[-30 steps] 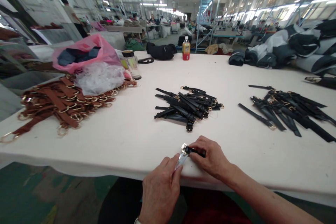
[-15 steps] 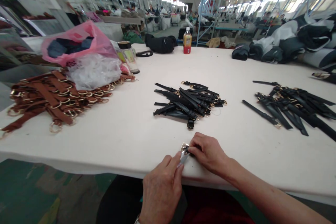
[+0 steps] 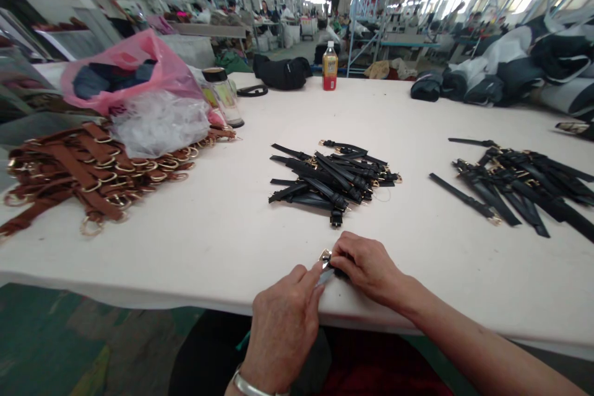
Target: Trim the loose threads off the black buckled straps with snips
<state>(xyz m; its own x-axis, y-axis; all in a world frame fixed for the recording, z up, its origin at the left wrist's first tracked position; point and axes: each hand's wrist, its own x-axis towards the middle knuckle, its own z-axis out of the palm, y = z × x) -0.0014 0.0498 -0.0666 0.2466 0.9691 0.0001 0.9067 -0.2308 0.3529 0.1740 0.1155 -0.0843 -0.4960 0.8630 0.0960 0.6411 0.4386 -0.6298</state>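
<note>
At the table's near edge, my right hand (image 3: 366,267) is closed in a pinch on a short black strap, most of it hidden under the fingers. A gold buckle (image 3: 324,255) pokes out at the strap's end, between my two hands. My left hand (image 3: 288,318) has its thumb and forefinger closed on a flat, shiny silvery piece (image 3: 325,276), held against the buckle end; its kind is unclear. Just beyond the hands lies a pile of black buckle straps (image 3: 320,179).
More black straps (image 3: 524,189) lie to the right. Brown straps with gold rings (image 3: 93,167) are heaped at left, under clear plastic and beside a pink bag (image 3: 171,74). A glass jar (image 3: 225,99), a drink bottle (image 3: 330,68) and dark rolls (image 3: 505,77) stand farther back.
My left forefinger has slid forward toward the buckle, covering more of the silvery piece. My right hand keeps its pinch. The view has shifted slightly.
</note>
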